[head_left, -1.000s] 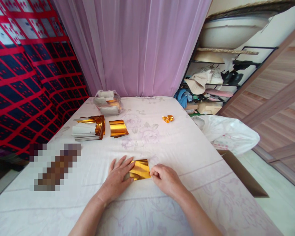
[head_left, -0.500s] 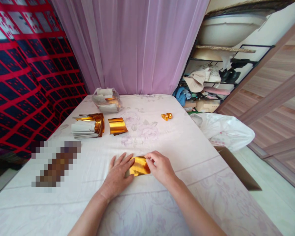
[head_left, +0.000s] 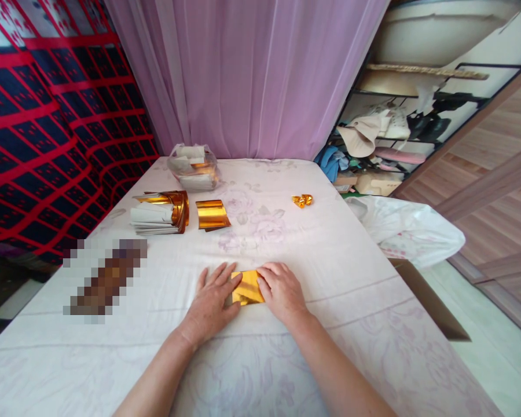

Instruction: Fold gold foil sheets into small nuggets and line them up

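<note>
A sheet of gold foil paper (head_left: 248, 288) lies on the cloth-covered table between my hands. My left hand (head_left: 215, 295) is spread flat, its thumb and index finger touching the sheet's left side. Curled over the right edge is my right hand (head_left: 282, 289), its fingers bent together and pinching or pressing that edge; the fingertips are partly hidden. Farther off lie a small flat pile of gold sheets (head_left: 212, 215) and, left of it, a thicker stack of folded gold-and-white sheets (head_left: 158, 215). A small crumpled-looking gold piece (head_left: 302, 200) rests at the far right.
A clear plastic bag (head_left: 194, 168) of more sheets stands at the table's back left. A blurred-out brown object (head_left: 108, 278) lies at the left. Beyond the right edge are a white plastic bag (head_left: 412, 229), a cardboard piece (head_left: 429, 301) and a loaded shelf (head_left: 373, 139).
My right hand's fingers have curled farther down onto the sheet's right edge. My left hand stays spread on the left side. The whole view has shifted slightly.
</note>
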Demonstrator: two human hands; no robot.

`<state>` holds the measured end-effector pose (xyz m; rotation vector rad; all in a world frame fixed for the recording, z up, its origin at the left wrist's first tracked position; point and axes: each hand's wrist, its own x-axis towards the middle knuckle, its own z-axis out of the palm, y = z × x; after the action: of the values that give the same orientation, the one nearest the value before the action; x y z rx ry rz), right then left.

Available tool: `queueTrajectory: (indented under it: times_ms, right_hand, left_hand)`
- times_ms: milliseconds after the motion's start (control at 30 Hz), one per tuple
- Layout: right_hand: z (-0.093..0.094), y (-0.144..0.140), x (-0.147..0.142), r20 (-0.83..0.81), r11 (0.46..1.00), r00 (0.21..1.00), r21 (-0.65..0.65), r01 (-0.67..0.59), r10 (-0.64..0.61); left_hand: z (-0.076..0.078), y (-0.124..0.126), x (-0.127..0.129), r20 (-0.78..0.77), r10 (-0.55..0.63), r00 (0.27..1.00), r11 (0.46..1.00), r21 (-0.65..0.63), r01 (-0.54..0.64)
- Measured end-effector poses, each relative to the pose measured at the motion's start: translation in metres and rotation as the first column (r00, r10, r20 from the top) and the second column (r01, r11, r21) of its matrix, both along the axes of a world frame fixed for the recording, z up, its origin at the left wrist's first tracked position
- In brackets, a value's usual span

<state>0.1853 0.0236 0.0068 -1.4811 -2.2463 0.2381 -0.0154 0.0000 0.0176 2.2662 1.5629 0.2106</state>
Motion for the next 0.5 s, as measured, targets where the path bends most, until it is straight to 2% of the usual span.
queueTrajectory:
  times_ms: [267, 500]
  right_hand:
    - [0.011, -0.020, -0.012, 0.108, 0.994, 0.991, -0.076, 0.083, -0.074]
    - [0.012, -0.019, -0.007, 0.104, 0.986, 0.994, -0.156, 0.061, -0.045]
  left_hand:
    - [-0.006, -0.001, -0.002, -0.016, -0.001, 1.000, 0.998, 0.055, 0.002]
    - [-0.005, 0.001, -0.005, -0.020, -0.014, 1.000, 1.000, -0.008, 0.014]
